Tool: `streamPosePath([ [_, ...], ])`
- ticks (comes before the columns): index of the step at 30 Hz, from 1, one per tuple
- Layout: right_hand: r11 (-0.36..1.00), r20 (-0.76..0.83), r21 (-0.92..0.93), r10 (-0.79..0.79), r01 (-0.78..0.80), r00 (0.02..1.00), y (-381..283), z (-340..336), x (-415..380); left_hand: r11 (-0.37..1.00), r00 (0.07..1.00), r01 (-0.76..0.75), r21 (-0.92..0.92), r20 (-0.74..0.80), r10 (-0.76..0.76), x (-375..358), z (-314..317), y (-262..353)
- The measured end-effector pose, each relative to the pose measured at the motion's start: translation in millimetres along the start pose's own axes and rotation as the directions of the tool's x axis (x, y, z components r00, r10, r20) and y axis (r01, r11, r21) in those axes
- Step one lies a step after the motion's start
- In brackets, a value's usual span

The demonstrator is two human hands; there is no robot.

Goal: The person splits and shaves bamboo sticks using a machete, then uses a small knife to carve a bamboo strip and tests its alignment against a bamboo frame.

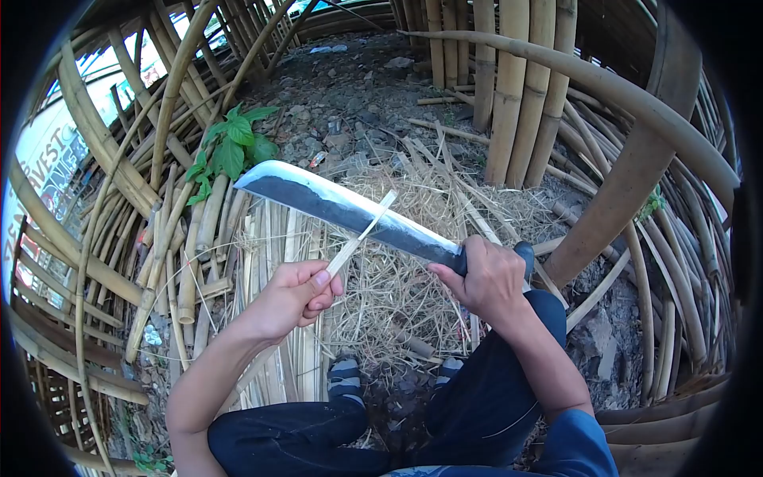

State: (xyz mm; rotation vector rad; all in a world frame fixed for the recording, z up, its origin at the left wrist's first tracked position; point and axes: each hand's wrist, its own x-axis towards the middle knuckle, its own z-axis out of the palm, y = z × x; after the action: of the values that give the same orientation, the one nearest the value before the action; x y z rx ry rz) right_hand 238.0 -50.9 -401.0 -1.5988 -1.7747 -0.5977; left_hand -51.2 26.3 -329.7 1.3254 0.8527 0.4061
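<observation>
My right hand [489, 274] is wrapped round the dark handle of a machete [318, 204], whose broad blade reaches up and to the left, with a pale bright edge along its upper side. Pinched in my left hand [298, 294] is a short, split bamboo strip [346, 253]. The strip slants up to the right and crosses the middle of the blade, its far end sticking out past the bright edge. Below both, thin bamboo shavings [381, 294] cover the ground between my feet and beyond.
Split bamboo slats [290, 366] lie in a row at my left leg. Stacked bamboo poles [199, 230] and a leafy green plant [232, 147] are farther left. Upright bamboo poles [517, 103] and a thick slanted post [620, 175] stand on the right. Rubble covers the ground ahead.
</observation>
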Motion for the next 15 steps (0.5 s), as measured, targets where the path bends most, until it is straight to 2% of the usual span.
streamPosePath([
  [1,0.999,0.001,-0.040,0.024,-0.024,1.000,5,0,0,1.000,1.000,0.010,0.018,-0.009,-0.010,-1,-3,-1],
  [2,0.988,0.033,-0.051,0.145,-0.144,0.989,11,-2,1,1.000,1.000,0.011,0.018,-0.014,-0.010,-6,-11,-4],
  [3,0.919,0.110,-0.003,0.392,-0.394,0.913,24,-4,5,0.998,0.997,0.045,0.033,-0.058,-0.043,-15,-21,-9],
  [4,0.785,0.191,-0.036,0.612,-0.618,0.767,41,-8,12,0.996,0.992,0.073,0.044,-0.105,-0.068,-19,-27,-13],
  [5,0.679,0.178,0.049,0.715,-0.732,0.676,56,-10,14,0.996,0.991,0.074,0.044,-0.115,-0.069,-19,-30,-14],
  [6,0.563,0.236,0.144,0.779,-0.814,0.581,75,-8,11,0.997,0.989,0.040,0.065,-0.141,-0.031,-18,-34,-14],
  [7,0.575,0.242,0.146,0.769,-0.805,0.592,79,-8,12,0.997,0.985,-0.001,0.078,-0.169,0.014,-16,-36,-16],
  [9,0.475,0.256,0.104,0.836,-0.874,0.485,81,-11,12,0.993,0.981,-0.027,0.116,-0.190,0.048,-10,-38,-10],
  [10,0.468,0.330,0.123,0.812,-0.875,0.481,78,-15,13,0.984,0.971,-0.040,0.172,-0.226,0.079,-9,-36,-3],
  [11,0.472,0.336,0.132,0.806,-0.872,0.487,74,-14,13,0.972,0.959,-0.050,0.231,-0.261,0.112,-7,-36,7],
  [13,0.515,0.374,0.186,0.750,-0.837,0.545,63,-10,11,0.912,0.909,-0.152,0.381,-0.308,0.280,-8,-36,41],
  [14,0.565,0.331,0.214,0.725,-0.797,0.604,60,-4,11,0.879,0.865,-0.221,0.422,-0.331,0.376,-13,-31,70],
  [15,0.568,0.348,0.212,0.717,-0.795,0.604,54,-3,14,0.842,0.814,-0.279,0.462,-0.351,0.463,-21,-26,101],
])
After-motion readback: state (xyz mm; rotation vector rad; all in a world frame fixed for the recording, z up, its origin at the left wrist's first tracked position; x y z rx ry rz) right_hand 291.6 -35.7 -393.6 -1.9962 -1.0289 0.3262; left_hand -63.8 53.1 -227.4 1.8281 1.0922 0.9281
